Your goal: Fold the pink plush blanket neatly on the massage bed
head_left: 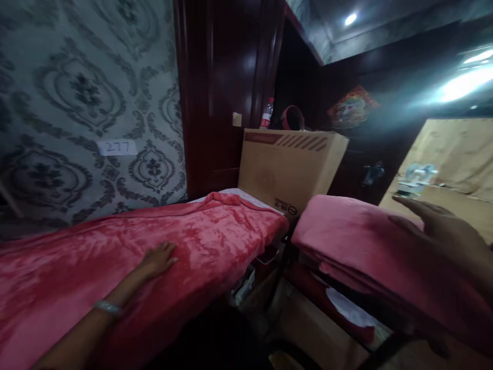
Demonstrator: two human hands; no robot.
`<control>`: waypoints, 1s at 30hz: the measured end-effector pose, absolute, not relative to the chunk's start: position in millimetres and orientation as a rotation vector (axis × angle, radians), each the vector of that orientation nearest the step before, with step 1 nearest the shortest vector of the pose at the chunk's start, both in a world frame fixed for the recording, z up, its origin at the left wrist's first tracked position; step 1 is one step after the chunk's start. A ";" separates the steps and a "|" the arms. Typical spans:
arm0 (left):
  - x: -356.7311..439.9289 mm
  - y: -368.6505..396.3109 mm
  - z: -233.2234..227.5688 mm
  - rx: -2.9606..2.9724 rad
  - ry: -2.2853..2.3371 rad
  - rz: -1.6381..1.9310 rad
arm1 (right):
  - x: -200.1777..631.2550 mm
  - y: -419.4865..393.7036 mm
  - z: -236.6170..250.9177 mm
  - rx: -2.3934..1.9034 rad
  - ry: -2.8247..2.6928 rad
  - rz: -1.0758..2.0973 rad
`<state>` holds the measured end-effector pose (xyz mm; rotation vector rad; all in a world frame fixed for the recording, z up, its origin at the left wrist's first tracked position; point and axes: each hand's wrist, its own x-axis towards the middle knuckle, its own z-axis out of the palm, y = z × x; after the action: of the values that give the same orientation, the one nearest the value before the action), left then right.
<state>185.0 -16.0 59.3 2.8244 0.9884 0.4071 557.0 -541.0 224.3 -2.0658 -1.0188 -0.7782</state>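
My red blanket [115,246] spread over the bed, pink folded blanket [346,231] stacked just beside it, closed cardboard box [288,164] behind, contents hidden, my left hand [157,259] flat on the red blanket, fingers loosely together, my right hand [442,231] resting on the pink one, fingers spread.

Our arms are bare, with no sleeves showing. On our left wrist sits a thin pale bracelet [108,307]. Our left hand [158,259] and right hand [442,231] wear no gloves or rings.
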 end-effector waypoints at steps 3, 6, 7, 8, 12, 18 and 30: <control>127.5 0.3 45.7 2.773 1.151 0.447 | 488.2 -480.3 220.9 -2.042 -1.075 -0.821; 101.0 4.5 32.5 2.741 1.268 0.460 | 436.5 -395.8 188.5 -1.906 -1.443 -0.359; 97.8 5.3 27.8 2.742 1.308 0.450 | 426.9 -365.2 171.9 -1.847 -1.588 -0.182; 96.3 6.2 23.3 2.747 1.345 0.423 | 421.0 -334.5 153.6 -1.785 -1.707 -0.018; 95.8 8.5 11.8 2.786 1.412 0.319 | 420.3 -226.8 79.6 -1.669 -1.706 0.267; 92.5 2.8 8.0 2.766 1.425 0.348 | 429.8 -155.3 4.1 -2.011 -1.632 0.197; 89.9 -2.4 1.1 2.791 1.503 0.369 | 445.6 -148.4 -45.0 -2.380 -1.750 -0.165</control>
<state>89.9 -2.4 1.1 2.7909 1.5034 0.3693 445.6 -148.4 -45.0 -2.3795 -1.7500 -0.1647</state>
